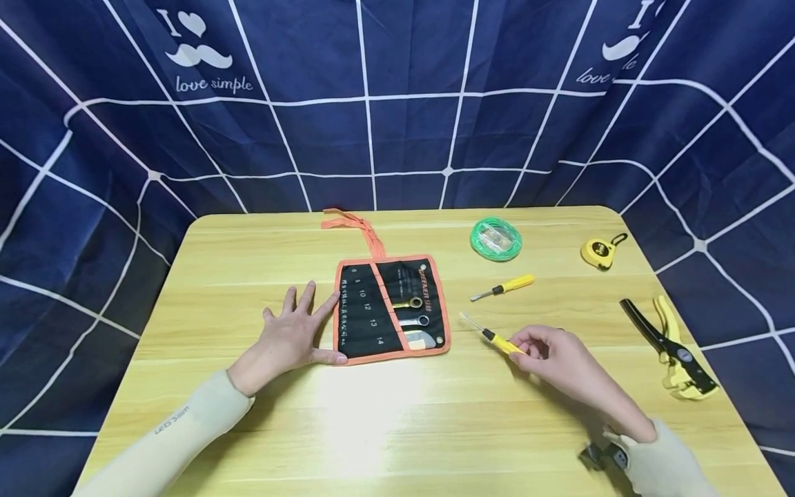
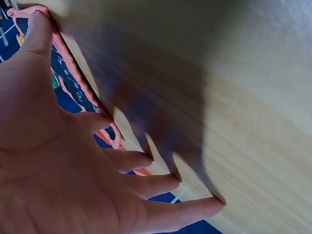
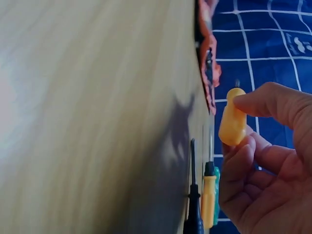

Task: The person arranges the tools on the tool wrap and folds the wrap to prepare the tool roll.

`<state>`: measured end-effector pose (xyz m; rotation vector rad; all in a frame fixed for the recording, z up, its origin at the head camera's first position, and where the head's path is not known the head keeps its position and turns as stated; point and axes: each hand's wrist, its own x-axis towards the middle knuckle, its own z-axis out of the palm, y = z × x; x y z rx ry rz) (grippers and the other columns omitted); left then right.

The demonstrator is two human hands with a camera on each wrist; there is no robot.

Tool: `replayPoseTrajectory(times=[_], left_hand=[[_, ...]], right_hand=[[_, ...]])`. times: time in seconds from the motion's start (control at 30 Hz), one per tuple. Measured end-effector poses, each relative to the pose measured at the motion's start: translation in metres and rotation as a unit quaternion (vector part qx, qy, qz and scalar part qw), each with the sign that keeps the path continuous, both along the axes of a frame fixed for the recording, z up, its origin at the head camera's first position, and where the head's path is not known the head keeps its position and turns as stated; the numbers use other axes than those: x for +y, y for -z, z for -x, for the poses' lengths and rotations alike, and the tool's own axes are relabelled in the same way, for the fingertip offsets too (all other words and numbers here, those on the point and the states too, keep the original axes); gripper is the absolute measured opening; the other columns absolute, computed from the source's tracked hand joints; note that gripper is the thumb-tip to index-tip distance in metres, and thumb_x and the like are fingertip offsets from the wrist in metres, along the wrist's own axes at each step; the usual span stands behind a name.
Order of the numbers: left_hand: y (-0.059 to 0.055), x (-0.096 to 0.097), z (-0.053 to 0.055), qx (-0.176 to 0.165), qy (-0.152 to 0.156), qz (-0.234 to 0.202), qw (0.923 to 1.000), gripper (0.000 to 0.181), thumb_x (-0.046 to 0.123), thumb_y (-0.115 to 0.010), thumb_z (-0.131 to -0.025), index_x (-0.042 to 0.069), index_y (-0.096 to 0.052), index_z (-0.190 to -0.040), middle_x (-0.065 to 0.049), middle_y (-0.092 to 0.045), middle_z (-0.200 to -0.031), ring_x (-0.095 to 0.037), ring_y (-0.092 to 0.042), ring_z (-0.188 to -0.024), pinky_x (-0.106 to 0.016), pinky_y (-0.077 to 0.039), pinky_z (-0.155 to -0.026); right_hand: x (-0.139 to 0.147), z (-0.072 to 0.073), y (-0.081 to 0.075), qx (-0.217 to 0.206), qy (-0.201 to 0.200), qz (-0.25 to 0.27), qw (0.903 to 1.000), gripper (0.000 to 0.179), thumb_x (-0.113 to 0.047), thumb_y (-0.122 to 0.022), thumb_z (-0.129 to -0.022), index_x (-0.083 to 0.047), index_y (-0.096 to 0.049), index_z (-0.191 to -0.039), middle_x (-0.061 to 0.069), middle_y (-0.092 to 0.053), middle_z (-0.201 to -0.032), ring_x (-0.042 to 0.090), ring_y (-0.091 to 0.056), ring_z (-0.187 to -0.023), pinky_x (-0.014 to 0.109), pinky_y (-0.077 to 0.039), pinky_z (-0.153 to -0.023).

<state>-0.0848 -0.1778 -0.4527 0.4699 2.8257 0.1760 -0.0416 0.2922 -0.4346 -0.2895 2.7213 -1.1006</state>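
A black tool pouch (image 1: 366, 310) with orange edging lies flat mid-table, with several metal tools in its slanted pocket; two have ratchet ring ends. My left hand (image 1: 292, 335) rests with spread fingers at its left edge, thumb and index finger touching the border. To the right of the pouch, my right hand (image 1: 559, 359) pinches a yellow-handled screwdriver (image 1: 499, 342) by its handle, the tip pointing at the pouch. In the right wrist view the thumb (image 3: 265, 100) presses on the yellow handle. Another yellow screwdriver (image 1: 515, 284) lies on the table behind it.
A green wire coil (image 1: 495, 239) and a yellow tape measure (image 1: 599, 253) lie at the back right. Yellow-and-black pliers (image 1: 673, 352) lie near the right edge. A slim black tool (image 3: 193, 204) shows only in the right wrist view. Orange ties (image 1: 360, 224) trail behind the pouch.
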Motion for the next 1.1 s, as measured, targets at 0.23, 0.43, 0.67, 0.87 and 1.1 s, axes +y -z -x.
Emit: replayPoseTrajectory(times=[0.23,0.43,0.67,0.87,1.1], left_hand=[[0.000,0.000,0.000,-0.002,-0.002,0.001,1.0000,0.129,0.087,-0.076,-0.076,0.021,-0.027,-0.176,-0.031,-0.020,-0.175,-0.064,-0.022,-0.154,-0.092,-0.034,-0.096],[0.000,0.001,0.001,-0.001,0.005,0.014,0.9999,0.129,0.088,-0.074,-0.078,0.020,-0.026,-0.176,-0.031,-0.019,-0.175,-0.064,-0.022,-0.154,-0.092,-0.035,-0.095],[0.000,0.000,0.001,0.006,0.015,0.023,0.9996,0.128,0.088,-0.073,-0.078,0.019,-0.026,-0.176,-0.032,-0.021,-0.174,-0.065,-0.026,-0.152,-0.090,-0.039,-0.094],[-0.001,0.000,0.001,0.015,0.019,0.022,0.9995,0.128,0.088,-0.074,-0.078,0.019,-0.028,-0.175,-0.033,-0.023,-0.173,-0.066,-0.028,-0.151,-0.089,-0.041,-0.093],[0.001,-0.001,0.001,0.025,0.022,0.024,0.9992,0.128,0.088,-0.074,-0.078,0.018,-0.030,-0.175,-0.034,-0.025,-0.172,-0.066,-0.030,-0.150,-0.089,-0.042,-0.091]], right_hand=[[-0.002,0.017,-0.007,-0.035,0.017,0.072,0.9966,0.021,-0.011,-0.083,-0.098,-0.002,-0.079,-0.116,0.003,-0.068,-0.086,0.013,-0.059,-0.074,0.025,-0.048,-0.063],[-0.009,0.033,-0.012,-0.051,0.013,0.082,0.9952,0.024,-0.017,-0.078,-0.104,-0.003,-0.078,-0.124,0.008,-0.074,-0.095,0.015,-0.060,-0.078,0.028,-0.049,-0.064],[-0.020,0.047,-0.017,-0.095,0.017,0.149,0.9841,0.033,-0.011,-0.072,-0.107,0.008,-0.067,-0.134,0.022,-0.076,-0.102,0.027,-0.076,-0.083,0.037,-0.062,-0.065],[-0.031,0.062,-0.015,-0.099,0.021,0.177,0.9791,0.029,-0.011,-0.071,-0.108,0.008,-0.062,-0.129,0.027,-0.070,-0.100,0.023,-0.074,-0.073,0.032,-0.058,-0.057],[-0.043,0.079,-0.011,-0.081,0.031,0.214,0.9731,0.028,-0.012,-0.072,-0.107,0.009,-0.063,-0.124,0.028,-0.070,-0.097,0.015,-0.067,-0.065,0.026,-0.053,-0.054]])
